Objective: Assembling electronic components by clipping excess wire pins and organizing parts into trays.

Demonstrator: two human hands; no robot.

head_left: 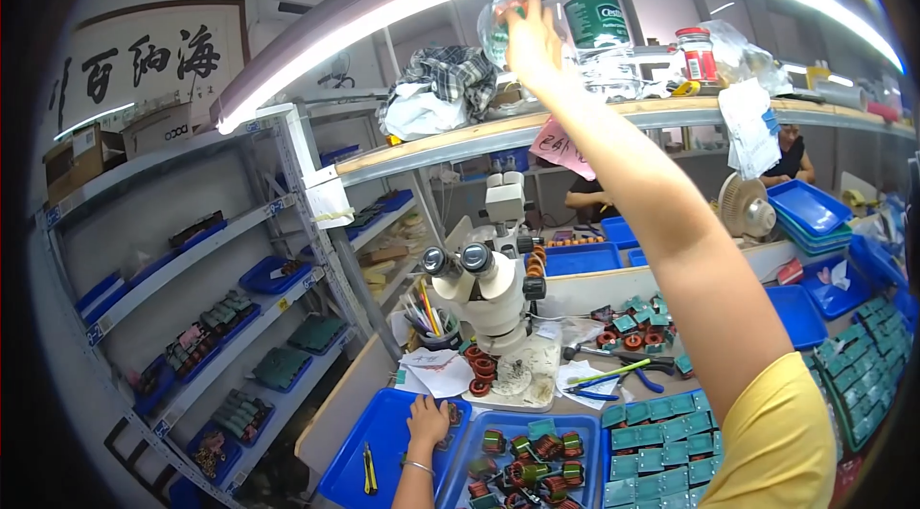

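Observation:
My right hand point(530, 37) is raised to the upper shelf, its fingers closed around a clear plastic container point(491, 37) with some green on it; its exact kind is partly hidden. Beside it stands a large clear bottle with a green label point(596, 22). My left hand point(427, 420) lies palm down at the right side of a blue tray point(359, 432), fingers stretched out, near a few small parts. A yellow utility knife point(370, 469) rests in that tray. Wire-wound coils point(525, 473) fill the blue tray to its right.
A white microscope point(494, 289) stands behind the trays. Rows of green rectangular parts point(661, 451) lie at the right. Blue-handled pliers point(640, 375) are on the bench. A plaid cloth point(450, 73) and a red-lidded jar point(698, 57) sit on the shelf. Another person point(791, 156) is beyond.

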